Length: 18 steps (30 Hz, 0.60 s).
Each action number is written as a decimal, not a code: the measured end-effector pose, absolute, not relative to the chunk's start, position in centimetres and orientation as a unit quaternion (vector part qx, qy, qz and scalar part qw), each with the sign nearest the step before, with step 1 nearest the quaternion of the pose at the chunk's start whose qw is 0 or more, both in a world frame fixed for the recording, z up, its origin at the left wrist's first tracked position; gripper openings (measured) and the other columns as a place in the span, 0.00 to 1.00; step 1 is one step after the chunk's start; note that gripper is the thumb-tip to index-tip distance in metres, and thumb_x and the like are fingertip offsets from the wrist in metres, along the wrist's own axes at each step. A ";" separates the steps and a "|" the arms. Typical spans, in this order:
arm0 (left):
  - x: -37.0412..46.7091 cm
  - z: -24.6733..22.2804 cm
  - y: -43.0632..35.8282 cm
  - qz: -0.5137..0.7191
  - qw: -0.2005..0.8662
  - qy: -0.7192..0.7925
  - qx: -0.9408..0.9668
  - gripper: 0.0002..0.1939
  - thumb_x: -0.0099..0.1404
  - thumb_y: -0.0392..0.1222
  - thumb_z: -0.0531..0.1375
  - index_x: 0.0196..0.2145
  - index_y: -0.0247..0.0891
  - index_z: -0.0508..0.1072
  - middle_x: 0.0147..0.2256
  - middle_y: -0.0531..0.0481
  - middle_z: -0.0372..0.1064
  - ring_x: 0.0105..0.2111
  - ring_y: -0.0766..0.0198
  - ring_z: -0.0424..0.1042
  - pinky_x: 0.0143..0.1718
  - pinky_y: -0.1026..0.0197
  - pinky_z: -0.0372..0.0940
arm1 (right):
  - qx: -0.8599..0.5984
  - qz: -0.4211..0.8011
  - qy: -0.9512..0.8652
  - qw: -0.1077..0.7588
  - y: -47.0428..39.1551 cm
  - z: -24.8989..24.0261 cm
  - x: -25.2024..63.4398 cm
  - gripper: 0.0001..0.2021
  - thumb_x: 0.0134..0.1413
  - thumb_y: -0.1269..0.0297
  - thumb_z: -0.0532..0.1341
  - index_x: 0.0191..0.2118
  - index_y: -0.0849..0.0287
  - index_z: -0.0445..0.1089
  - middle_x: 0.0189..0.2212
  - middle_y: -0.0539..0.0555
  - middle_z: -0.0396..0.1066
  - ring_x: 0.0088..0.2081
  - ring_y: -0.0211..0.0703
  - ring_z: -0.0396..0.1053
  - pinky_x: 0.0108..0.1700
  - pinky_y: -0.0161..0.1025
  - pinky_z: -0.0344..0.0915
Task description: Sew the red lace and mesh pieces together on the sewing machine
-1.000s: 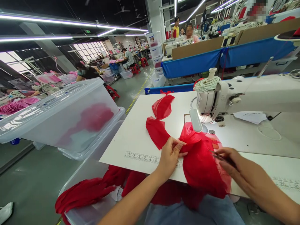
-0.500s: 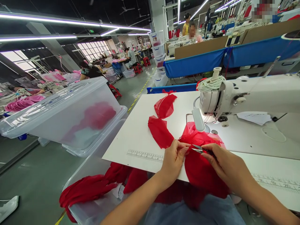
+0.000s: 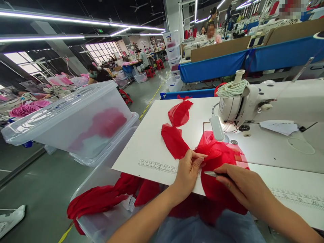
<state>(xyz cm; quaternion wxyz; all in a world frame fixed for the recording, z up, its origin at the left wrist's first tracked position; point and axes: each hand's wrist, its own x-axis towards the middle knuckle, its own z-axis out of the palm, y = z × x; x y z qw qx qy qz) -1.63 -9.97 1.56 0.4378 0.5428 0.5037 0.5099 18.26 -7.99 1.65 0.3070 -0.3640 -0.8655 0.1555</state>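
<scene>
My left hand point(image 3: 188, 170) pinches an edge of the red fabric point(image 3: 220, 184) at the front of the white table point(image 3: 141, 145). In my right hand point(image 3: 236, 180) is a small pair of metal snips point(image 3: 210, 173), its blades closed and pointing left over the red fabric, a little below my left fingertips. The fabric reaches from the sewing machine point(image 3: 233, 104) down over the table edge to my lap. Left of it, a chain of gathered red pieces point(image 3: 174, 140) lies on the tabletop.
An open clear bin holding red cloth point(image 3: 101, 202) stands below the table at the left. Behind it a lidded clear box point(image 3: 101, 125) sits tilted. Blue cloth troughs point(image 3: 215, 69) run beyond the table. Other people sit at distant stations.
The snips have moved down and away from my left fingertips, and their blades have closed. My left hand keeps its pinch. The whole view has shifted slightly.
</scene>
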 end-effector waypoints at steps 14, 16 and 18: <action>-1.6 1.6 -10.4 0.520 0.392 0.502 0.569 0.21 0.74 0.60 0.53 0.35 0.40 0.65 0.56 0.39 0.68 0.44 0.57 0.75 0.44 0.52 0.71 | -0.374 -0.030 -0.876 0.303 -7.9 2.8 16.0 0.20 0.74 0.61 0.45 0.31 0.54 0.67 0.21 0.49 0.72 0.20 0.41 0.67 0.20 0.37 0.49; -2.2 2.3 -11.4 0.520 0.341 0.519 0.586 0.19 0.75 0.58 0.53 0.34 0.40 0.65 0.54 0.39 0.66 0.49 0.55 0.73 0.46 0.52 0.70 | -0.308 0.038 -0.902 0.299 -8.6 3.4 16.3 0.20 0.74 0.62 0.45 0.30 0.54 0.65 0.20 0.48 0.71 0.19 0.39 0.67 0.20 0.35 0.53; -3.7 3.3 -13.5 0.472 0.285 0.546 0.631 0.18 0.76 0.55 0.51 0.33 0.41 0.64 0.47 0.41 0.68 0.46 0.56 0.72 0.45 0.54 0.69 | -0.233 0.168 -0.923 0.256 -9.3 3.7 17.6 0.18 0.74 0.59 0.47 0.32 0.53 0.67 0.23 0.47 0.73 0.21 0.37 0.69 0.22 0.33 0.61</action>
